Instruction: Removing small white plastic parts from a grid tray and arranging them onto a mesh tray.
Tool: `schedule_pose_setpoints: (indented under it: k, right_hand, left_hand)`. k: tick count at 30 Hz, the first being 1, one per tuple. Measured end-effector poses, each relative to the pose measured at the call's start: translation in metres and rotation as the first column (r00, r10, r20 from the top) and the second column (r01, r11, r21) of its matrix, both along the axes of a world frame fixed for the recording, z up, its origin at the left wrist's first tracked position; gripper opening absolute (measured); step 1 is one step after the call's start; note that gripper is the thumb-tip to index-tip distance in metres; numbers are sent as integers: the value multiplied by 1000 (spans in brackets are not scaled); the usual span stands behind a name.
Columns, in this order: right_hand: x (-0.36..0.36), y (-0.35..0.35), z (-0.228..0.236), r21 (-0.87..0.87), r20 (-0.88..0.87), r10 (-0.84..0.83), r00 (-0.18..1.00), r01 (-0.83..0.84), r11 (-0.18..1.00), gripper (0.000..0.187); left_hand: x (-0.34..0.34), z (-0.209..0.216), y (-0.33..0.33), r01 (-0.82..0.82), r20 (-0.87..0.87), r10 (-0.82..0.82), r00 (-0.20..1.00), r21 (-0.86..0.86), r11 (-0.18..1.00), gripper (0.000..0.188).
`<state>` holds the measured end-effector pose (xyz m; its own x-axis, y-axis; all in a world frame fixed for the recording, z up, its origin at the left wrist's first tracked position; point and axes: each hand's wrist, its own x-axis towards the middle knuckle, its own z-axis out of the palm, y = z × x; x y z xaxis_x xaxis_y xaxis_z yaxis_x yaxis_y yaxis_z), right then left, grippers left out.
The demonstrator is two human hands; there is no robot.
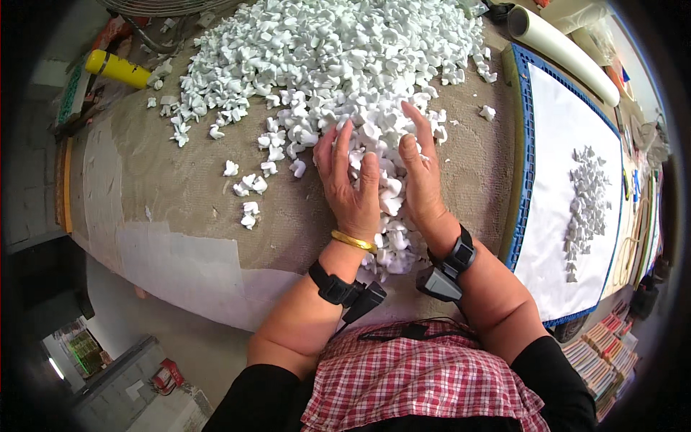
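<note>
A large heap of small white knobbly pieces (324,50) spreads over the far side of a brown cloth-covered table (165,173). A tongue of the same pieces runs toward me to the near edge. My left hand (349,176) and my right hand (423,169) stand on either side of this tongue, palms facing each other, fingers stretched out and apart. Their fingertips touch the pieces between them, and neither hand grips one. What each piece is, I cannot tell. Several loose ones (250,185) lie left of my left hand.
On the right, a blue-edged tray (533,180) with a white sheet holds a smaller pile of white pieces (586,209). Behind it lies a white roll (561,54). A yellow cylinder (115,68) lies at the far left, near a wire fan guard (162,6).
</note>
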<state>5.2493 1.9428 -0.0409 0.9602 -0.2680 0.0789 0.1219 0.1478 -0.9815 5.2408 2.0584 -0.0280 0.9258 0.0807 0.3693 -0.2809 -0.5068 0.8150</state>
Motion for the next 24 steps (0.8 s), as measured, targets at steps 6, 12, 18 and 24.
schedule_pose_setpoints:
  k: [6, 12, 18, 24]
  right_hand:
    - [-1, -5, 5, 158, -16, 100, 995, -96, 983, 42]
    - [-26, -5, 39, 445, -173, 158, 972, -66, 893, 44]
    - [-75, -52, 93, 562, -167, 145, 975, -27, 827, 51]
    - [-151, -103, 152, 568, -148, 97, 984, 5, 823, 54]
  left_hand:
    - [-1, 4, -17, -73, -155, 16, 988, -368, 927, 52]
    - [-16, 42, -34, -55, -227, -103, 968, -599, 799, 41]
    - [-64, 85, -83, -139, -293, -116, 949, -720, 680, 34]
    - [-137, 171, -138, -182, -386, -177, 905, -730, 658, 33]
